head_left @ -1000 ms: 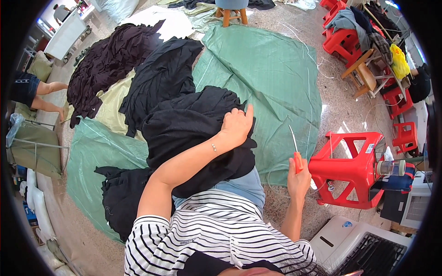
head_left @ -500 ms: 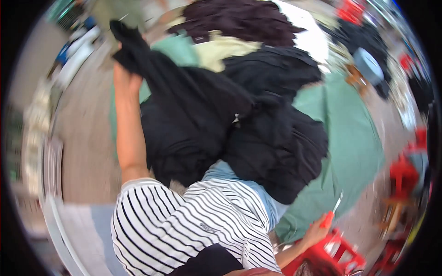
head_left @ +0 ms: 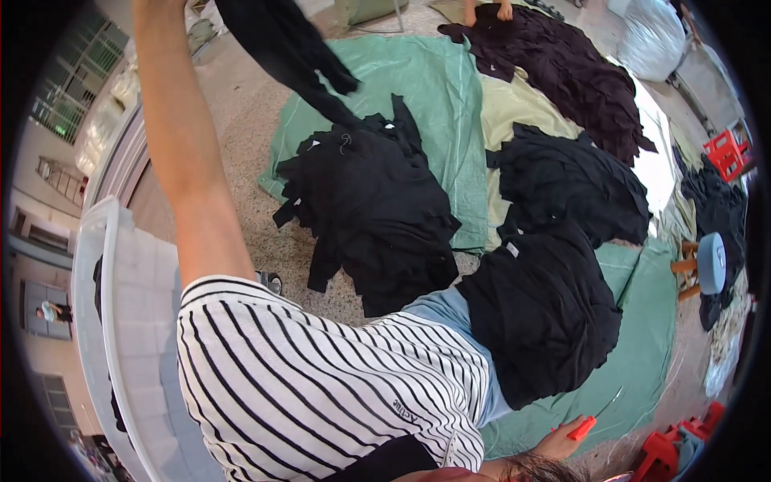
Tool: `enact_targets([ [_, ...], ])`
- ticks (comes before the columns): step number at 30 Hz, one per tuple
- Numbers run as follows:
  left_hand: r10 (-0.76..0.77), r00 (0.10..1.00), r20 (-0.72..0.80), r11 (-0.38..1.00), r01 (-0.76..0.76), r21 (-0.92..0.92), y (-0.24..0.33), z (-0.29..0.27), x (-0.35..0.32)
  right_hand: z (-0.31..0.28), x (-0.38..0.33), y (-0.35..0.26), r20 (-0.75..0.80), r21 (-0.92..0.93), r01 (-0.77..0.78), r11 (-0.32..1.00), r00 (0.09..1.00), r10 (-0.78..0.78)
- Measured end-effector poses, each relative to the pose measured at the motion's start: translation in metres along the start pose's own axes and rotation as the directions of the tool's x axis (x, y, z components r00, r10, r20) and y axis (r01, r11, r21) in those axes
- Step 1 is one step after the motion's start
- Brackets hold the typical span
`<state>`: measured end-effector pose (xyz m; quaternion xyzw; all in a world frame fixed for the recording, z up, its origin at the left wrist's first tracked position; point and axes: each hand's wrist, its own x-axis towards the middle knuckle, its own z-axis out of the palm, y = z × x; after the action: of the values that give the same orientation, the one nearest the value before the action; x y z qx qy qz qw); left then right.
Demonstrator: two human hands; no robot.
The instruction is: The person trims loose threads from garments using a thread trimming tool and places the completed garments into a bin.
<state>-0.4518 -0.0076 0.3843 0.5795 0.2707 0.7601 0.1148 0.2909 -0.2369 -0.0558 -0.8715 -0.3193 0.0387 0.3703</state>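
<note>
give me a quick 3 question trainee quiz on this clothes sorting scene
1. True or false: the left hand is raised, holding a black garment.
2. The right hand grips a tool with a handle of which colour? A blue B red C yellow
3. Fill in: the pile of black garments lies on a ____ tarp.

Key: 1 true; 2 B; 3 green

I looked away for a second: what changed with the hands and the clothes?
The left arm swung up and leftward, carrying a black garment away from the lap over the black pile. The right hand kept the red-handled snips; another black garment stayed on the lap.
</note>
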Motion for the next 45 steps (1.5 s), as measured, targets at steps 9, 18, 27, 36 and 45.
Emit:
enact_targets([
  [9, -0.752, 0.551, 0.363, 0.573, 0.272, 0.773, -0.148, 0.074, -0.284, -0.012, -0.029, 0.011, 0.001, -0.066, -0.113, 0.991, 0.994, 0.114],
  [18, -0.300, 0.492, 0.818, 0.932, -0.033, 0.361, -0.201, 0.292, -0.441, 0.008, -0.041, 0.008, -0.102, -0.056, -0.165, 0.985, 0.982, 0.159],
  [27, 0.223, 0.114, 0.968, 0.975, -0.011, -0.223, -0.160, 0.374, -0.465, 0.042, -0.035, 0.008, 0.048, 0.227, -0.460, 0.858, 0.886, 0.462],
  [36, -0.234, 0.015, 0.972, 0.968, -0.084, 0.235, -0.125, 0.301, -0.485, 0.098, 0.022, 0.055, 0.296, 0.553, -0.563, 0.614, 0.822, 0.486],
  [45, -0.210, 0.039, 0.977, 0.967, 0.158, 0.201, -0.123, 0.302, -0.425, 0.047, 0.067, 0.009, 0.380, 0.672, -0.439, 0.596, 0.896, 0.230],
])
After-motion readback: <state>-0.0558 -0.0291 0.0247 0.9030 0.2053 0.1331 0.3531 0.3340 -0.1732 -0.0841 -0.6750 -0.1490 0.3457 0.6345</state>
